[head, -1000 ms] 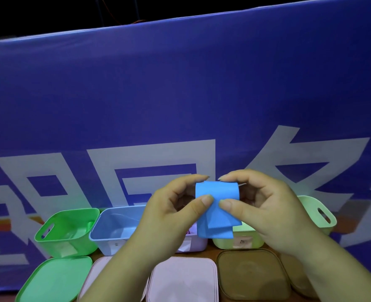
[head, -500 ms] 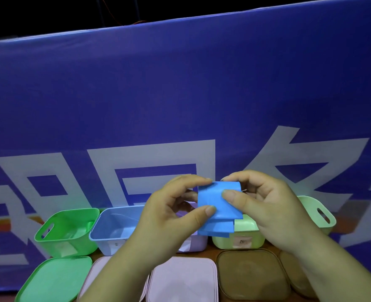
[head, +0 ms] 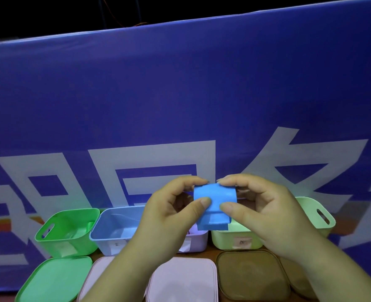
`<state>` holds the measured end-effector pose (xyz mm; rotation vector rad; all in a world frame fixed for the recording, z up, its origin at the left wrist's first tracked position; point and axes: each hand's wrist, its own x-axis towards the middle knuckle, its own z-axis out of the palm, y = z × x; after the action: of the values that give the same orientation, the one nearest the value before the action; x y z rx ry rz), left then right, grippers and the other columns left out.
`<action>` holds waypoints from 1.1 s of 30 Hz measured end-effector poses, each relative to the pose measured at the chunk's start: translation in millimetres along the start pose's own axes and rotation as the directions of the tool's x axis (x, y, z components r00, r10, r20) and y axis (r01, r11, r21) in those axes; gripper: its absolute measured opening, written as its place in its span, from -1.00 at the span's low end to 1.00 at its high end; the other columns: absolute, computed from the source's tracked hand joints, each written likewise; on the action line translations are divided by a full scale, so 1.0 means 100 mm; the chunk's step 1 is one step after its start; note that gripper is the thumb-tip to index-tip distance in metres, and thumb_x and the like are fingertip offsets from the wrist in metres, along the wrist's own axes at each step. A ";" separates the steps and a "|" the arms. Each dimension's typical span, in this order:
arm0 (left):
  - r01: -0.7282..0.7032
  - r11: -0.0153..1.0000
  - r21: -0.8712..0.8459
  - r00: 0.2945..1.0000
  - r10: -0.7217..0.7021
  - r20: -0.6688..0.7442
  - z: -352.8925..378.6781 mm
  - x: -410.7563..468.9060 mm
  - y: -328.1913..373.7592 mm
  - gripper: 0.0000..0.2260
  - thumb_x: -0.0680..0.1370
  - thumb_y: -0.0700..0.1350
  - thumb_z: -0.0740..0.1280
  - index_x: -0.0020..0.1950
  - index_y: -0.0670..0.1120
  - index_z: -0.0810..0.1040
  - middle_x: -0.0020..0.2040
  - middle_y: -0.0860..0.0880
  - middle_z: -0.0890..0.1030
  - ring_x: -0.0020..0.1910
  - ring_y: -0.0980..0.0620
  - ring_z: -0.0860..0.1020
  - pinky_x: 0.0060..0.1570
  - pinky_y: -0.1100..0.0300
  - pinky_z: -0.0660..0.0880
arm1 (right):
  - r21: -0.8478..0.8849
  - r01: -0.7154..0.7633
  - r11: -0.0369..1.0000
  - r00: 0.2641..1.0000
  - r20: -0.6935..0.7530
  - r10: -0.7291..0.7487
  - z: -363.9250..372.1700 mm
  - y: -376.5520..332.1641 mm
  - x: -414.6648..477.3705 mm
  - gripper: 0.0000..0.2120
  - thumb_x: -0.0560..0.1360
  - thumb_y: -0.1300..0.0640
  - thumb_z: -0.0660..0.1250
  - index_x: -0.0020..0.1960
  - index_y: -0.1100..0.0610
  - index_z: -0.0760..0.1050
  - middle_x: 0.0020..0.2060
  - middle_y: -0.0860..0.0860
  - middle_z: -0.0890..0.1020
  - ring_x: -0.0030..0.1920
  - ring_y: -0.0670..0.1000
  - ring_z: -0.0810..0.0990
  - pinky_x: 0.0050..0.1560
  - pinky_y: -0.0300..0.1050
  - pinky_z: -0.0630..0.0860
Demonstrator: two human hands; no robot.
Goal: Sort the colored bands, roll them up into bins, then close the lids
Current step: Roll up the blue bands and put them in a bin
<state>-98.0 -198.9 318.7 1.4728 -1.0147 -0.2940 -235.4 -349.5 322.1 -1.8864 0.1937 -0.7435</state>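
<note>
Blue band (head: 215, 203) partly rolled, held in air above and right of blue bin (head: 106, 241). Left hand (head: 169, 216) pinches band's left edge, thumb in front, forefinger on top; right hand (head: 265, 212) pinches right edge likewise. Loose tail hangs below roll. Green bin (head: 56, 245) just left of blue bin; green lid (head: 54, 277) front-left of it
</note>
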 end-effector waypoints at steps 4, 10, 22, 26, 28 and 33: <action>0.015 1.000 0.008 1.000 -0.015 0.002 0.01 -0.01 0.02 -0.80 0.46 -0.01 0.40 0.06 0.16 0.64 0.03 0.03 0.66 0.03 -0.05 0.63 0.03 -0.12 0.62 | -0.023 0.050 0.998 0.999 -0.011 -0.051 0.02 0.02 -0.01 -0.65 0.42 0.24 0.51 0.06 -0.16 0.62 0.09 -0.13 0.64 0.10 0.00 0.64 0.01 -0.14 0.63; 0.026 0.996 0.090 0.998 -0.031 0.047 -0.02 -0.05 0.05 -0.80 0.51 0.17 0.38 0.13 0.30 0.57 0.06 0.14 0.63 0.07 0.04 0.63 0.02 -0.04 0.64 | 0.050 -0.013 0.999 0.999 -0.045 0.015 0.02 -0.01 -0.05 -0.76 0.34 -0.02 0.45 0.01 -0.13 0.66 -0.06 -0.11 0.68 -0.03 -0.03 0.68 -0.11 -0.20 0.62; -0.173 0.983 0.067 0.983 0.169 0.067 -0.06 -0.22 0.08 -0.74 0.43 0.02 0.44 0.11 0.18 0.65 0.13 0.03 0.61 0.04 -0.10 0.60 0.03 -0.09 0.60 | 0.168 -0.106 0.980 0.991 -0.057 0.117 0.08 -0.12 -0.09 -0.85 0.50 0.13 0.40 -0.06 -0.11 0.68 -0.16 -0.03 0.69 -0.20 -0.02 0.67 -0.26 -0.09 0.61; -0.131 0.991 -0.001 0.991 0.130 0.030 -0.07 -0.29 0.12 -0.78 0.39 -0.04 0.50 0.02 0.15 0.69 0.04 -0.01 0.63 -0.09 -0.18 0.59 -0.03 -0.12 0.61 | 0.146 -0.120 0.982 0.992 -0.028 0.125 0.11 -0.17 -0.14 -0.88 0.51 0.10 0.38 -0.04 -0.07 0.67 -0.14 -0.07 0.68 -0.13 -0.05 0.68 -0.27 -0.16 0.62; -0.084 0.996 -0.038 0.996 0.085 0.017 -0.07 -0.32 0.13 -0.78 0.39 -0.05 0.51 0.03 0.14 0.69 0.01 -0.08 0.65 -0.05 -0.28 0.58 -0.02 -0.20 0.60 | 0.121 -0.109 0.987 0.993 -0.031 0.114 0.12 -0.19 -0.17 -0.86 0.50 0.09 0.39 0.00 -0.08 0.67 -0.10 -0.09 0.68 -0.05 -0.05 0.68 -0.19 -0.14 0.65; -0.020 0.997 -0.080 1.000 0.021 0.016 -0.08 -0.42 0.18 -0.78 0.40 -0.06 0.50 0.02 0.16 0.69 -0.05 -0.09 0.68 -0.02 -0.25 0.62 -0.02 -0.17 0.62 | 0.040 0.042 0.998 0.997 -0.063 -0.039 0.14 -0.27 -0.28 -0.83 0.43 -0.03 0.40 0.01 -0.12 0.67 -0.05 -0.15 0.70 0.02 -0.10 0.64 -0.02 -0.30 0.57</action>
<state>-123.4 -160.7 320.5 1.3891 -1.0199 -0.3293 -255.1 -313.8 331.0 -1.8339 0.1779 -0.8281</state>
